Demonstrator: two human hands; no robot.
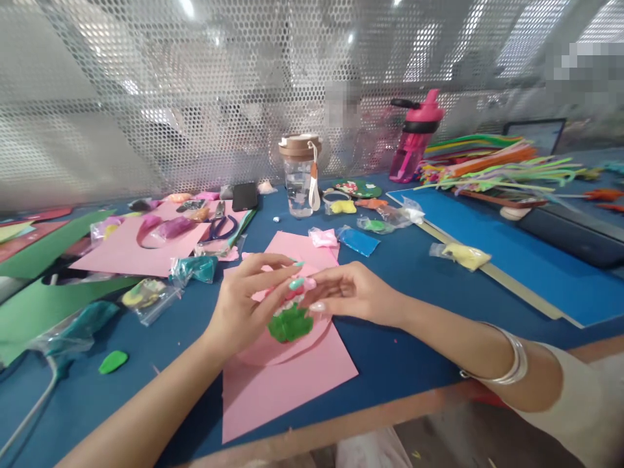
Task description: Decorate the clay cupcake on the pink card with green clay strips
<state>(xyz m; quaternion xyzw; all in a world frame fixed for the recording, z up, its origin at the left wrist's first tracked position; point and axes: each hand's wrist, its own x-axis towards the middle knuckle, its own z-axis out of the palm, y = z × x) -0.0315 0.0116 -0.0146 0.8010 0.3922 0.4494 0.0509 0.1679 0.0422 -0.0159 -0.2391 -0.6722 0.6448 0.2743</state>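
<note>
On a pink paper sheet (pixel 297 409) lies a rounded pink paper piece (pixel 263 354) with a green clay shape (pixel 290 325) on it. Red, white and pink clay (pixel 309 284) sits just above the green, partly hidden by my fingers. My left hand (pixel 248 302) reaches over this clay from the left, fingers stretched out, the tips touching its upper part. From the right, my right hand (pixel 358 296) pinches at the clay's pink edge with thumb and index finger. What lies under the left palm is hidden.
A clear cup with a brown lid (pixel 298 175) and a pink bottle (pixel 414 140) stand by the mesh panel. Bagged clay (pixel 192 268), scissors (pixel 221 222) and a phone (pixel 244 196) lie around. Colourful pipe cleaners (pixel 502 166) rest near a blue board (pixel 517 247).
</note>
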